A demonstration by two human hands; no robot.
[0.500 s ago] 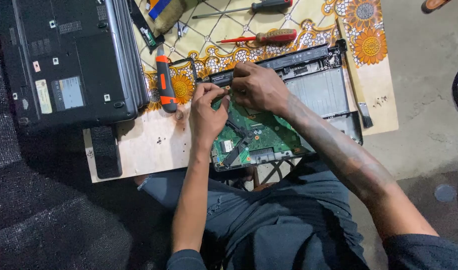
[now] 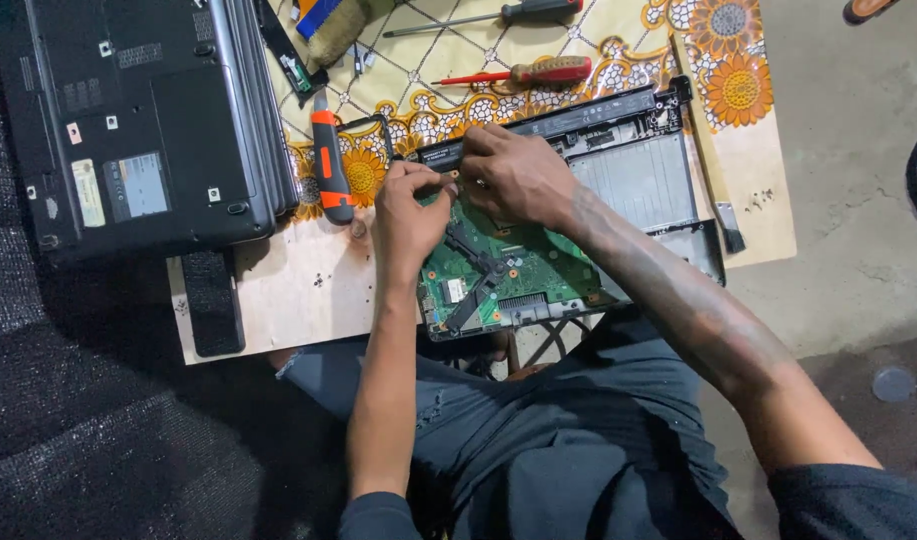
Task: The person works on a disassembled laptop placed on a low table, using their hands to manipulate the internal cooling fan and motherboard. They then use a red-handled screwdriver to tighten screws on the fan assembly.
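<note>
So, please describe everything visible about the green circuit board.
The green circuit board lies flat inside an opened grey laptop base, components facing up. It carries a black crossed bracket, small chips and a connector row at its near edge. The left hand and right hand cover its far corner, fingers pinched together there.

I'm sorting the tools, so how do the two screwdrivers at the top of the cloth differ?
The red screwdriver has a red and yellow handle and a red shaft; the black screwdriver has a dark handle and a bare metal shaft. The red one lies nearer the hands, just above the open laptop base; the black one lies farther up, near the picture's edge. Both lie flat on the patterned cloth, tips pointing left, untouched by either hand.
</note>
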